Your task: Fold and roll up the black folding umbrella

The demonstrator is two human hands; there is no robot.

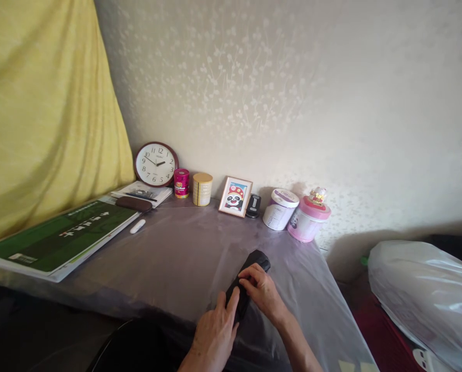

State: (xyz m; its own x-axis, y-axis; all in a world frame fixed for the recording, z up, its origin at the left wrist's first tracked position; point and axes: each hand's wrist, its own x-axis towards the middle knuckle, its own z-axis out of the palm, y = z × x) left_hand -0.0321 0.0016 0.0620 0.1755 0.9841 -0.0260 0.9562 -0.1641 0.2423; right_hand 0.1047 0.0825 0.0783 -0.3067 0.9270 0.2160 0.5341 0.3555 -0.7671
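From where I stand, the left hand point(215, 330) grasps the near part of what is probably a black folding umbrella point(244, 300), on the plastic-covered tabletop point(176, 248). The right hand point(265, 293) pinches at its dark cloth midway. It's already gathered narrow, though with both hands busy on it, I'd judge the handling unfinished. Fingers cover its middle and near end; any strap or seam is lost in the black.

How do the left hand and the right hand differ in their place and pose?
The left hand holds the near part of the black bundle; the right hand is farther along it.
The left hand's fingers are parted, while the right hand's thumb and forefinger come together.
Both are bare and at the bundle.
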